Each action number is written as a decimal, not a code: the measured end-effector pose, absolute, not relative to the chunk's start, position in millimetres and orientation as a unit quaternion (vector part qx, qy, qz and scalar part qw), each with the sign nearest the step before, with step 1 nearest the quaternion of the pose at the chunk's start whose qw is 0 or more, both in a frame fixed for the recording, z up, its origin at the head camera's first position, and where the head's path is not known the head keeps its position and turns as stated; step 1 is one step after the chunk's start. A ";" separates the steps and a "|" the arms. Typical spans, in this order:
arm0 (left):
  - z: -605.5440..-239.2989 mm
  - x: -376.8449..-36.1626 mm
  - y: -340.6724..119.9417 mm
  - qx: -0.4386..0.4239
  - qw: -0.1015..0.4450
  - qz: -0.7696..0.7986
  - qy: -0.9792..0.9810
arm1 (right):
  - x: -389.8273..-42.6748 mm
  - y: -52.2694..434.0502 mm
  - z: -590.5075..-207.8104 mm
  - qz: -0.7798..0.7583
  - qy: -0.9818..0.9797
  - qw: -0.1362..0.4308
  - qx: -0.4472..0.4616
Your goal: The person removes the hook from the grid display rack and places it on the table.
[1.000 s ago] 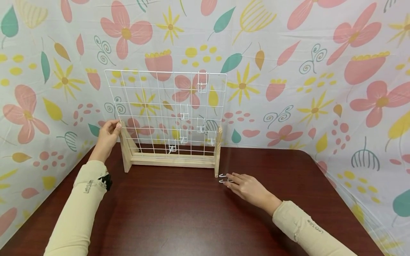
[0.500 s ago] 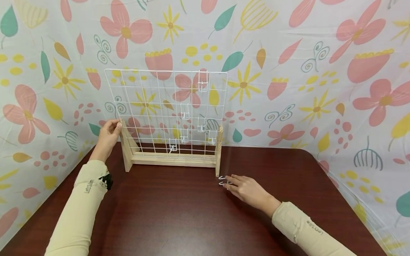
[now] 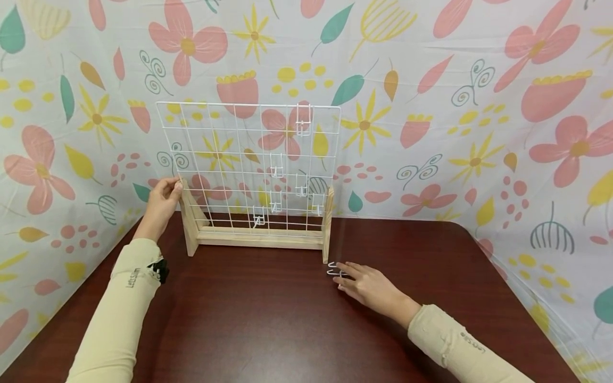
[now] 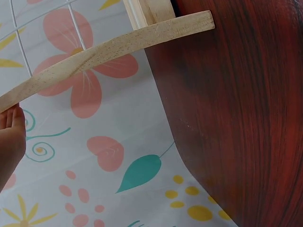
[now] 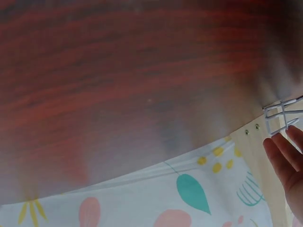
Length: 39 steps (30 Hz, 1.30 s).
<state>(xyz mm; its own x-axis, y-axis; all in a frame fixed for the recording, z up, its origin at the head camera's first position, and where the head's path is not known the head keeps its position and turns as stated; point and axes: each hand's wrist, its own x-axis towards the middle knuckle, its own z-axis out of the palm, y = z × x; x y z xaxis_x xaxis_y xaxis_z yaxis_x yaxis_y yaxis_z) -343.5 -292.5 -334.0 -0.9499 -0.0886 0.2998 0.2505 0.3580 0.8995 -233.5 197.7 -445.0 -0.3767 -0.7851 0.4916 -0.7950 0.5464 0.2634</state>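
A white wire grid rack (image 3: 215,103) stands upright in a pale wooden stand (image 3: 258,241). At the top of its left wooden post (image 3: 190,223), my left hand (image 3: 163,202) pinches the post between thumb and fingers. In the left wrist view the fingertips meet that post (image 4: 113,49) from below. My right hand (image 3: 371,287) lies low over the table, right of the stand, with fingers extended. Its fingertips touch a white wire hook (image 3: 331,272), partly hidden beneath them. The right wrist view shows this hook (image 5: 271,118) as a small frame of wires.
Several white hooks hang on the grid, one at the top right (image 3: 303,127) and others, such as a lower hook (image 3: 258,219), further down. Dark red-brown table (image 3: 268,319) carries the stand near its back edge. A floral cloth (image 3: 407,48) rises behind and at both sides.
The hook on the table has shifted very slightly under the right fingers. The left hand keeps its hold on the post; the rack has not moved visibly.
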 end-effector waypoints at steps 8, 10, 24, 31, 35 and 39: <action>-336.2 -341.3 -292.8 -0.049 0.154 -0.559 -0.813 | -227.3 197.5 -447.6 -0.016 -0.840 0.282 0.463; -336.3 -341.1 -292.4 -0.048 0.152 -0.560 -0.813 | -226.3 197.5 -447.9 -0.019 -0.839 0.286 0.462; -336.2 -342.5 -293.0 -0.051 0.156 -0.558 -0.814 | -224.2 197.1 -452.6 -0.040 -0.836 0.305 0.454; -334.6 -343.7 -291.9 -0.049 0.158 -0.564 -0.809 | -223.4 195.1 -450.7 -0.047 -0.832 0.313 0.455; -334.3 -344.6 -291.7 -0.049 0.157 -0.566 -0.808 | -224.0 194.2 -449.9 -0.052 -0.829 0.317 0.457; -334.5 -343.5 -291.3 -0.047 0.157 -0.567 -0.807 | -223.1 194.2 -449.6 -0.052 -0.831 0.313 0.457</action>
